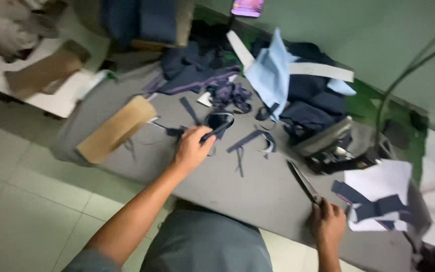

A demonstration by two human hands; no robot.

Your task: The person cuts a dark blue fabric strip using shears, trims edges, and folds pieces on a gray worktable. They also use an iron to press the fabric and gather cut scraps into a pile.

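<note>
My left hand (191,147) reaches over a grey work table (237,191) and grips a dark strip of navy fabric (216,129) that loops up beside it. My right hand (328,225) rests at the table's near edge, closed round the handle of long scissors (302,180) whose blades point away across the grey top. Between the two hands lie loose navy fabric strips (251,141).
A heap of navy and light blue cloth (283,80) covers the far side of the table. A brown cardboard piece (117,128) lies at the left end. White paper with navy strips (378,194) sits to the right, near a dark machine part (336,151). Tiled floor lies below.
</note>
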